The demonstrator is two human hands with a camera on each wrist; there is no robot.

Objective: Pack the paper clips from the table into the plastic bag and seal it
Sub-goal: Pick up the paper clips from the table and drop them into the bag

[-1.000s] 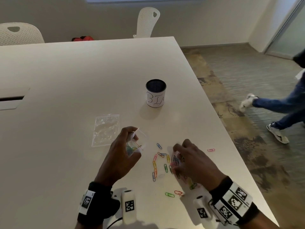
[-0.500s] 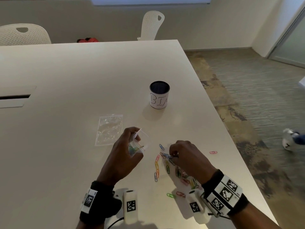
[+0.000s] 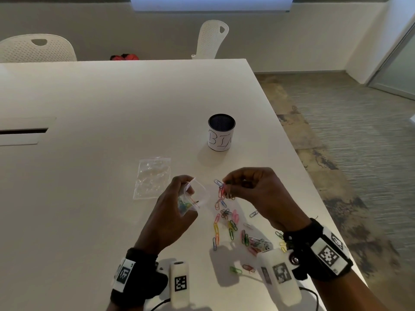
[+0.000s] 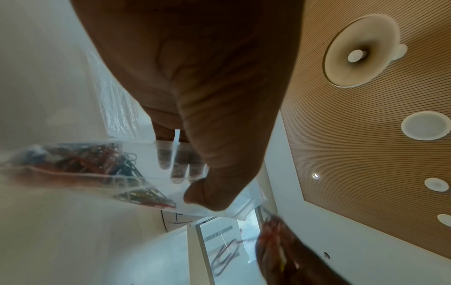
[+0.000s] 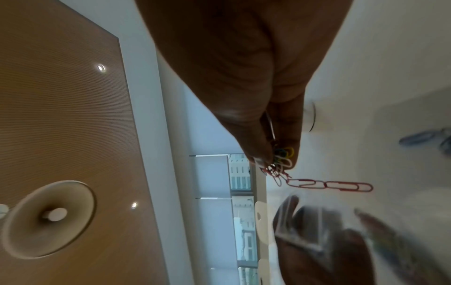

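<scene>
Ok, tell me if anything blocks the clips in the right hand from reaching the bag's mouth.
Nothing visible does. The right hand pinches a bunch of paper clips beside the open plastic bag, held by the left hand; only air lies between.

Right hand [image 3: 251,194] lifted off the surface [image 3: 89,198], now raised beside plastic bag [image 3: 193,198] mouth, pinching a clump of paper clips [image 3: 223,189], red ones dangling. Passer-by on floor gone. Camera tilted up slightly.

Both hands are raised: the left hand [image 3: 173,209] curled in a grip, the right hand [image 3: 253,191] pinching.
</scene>
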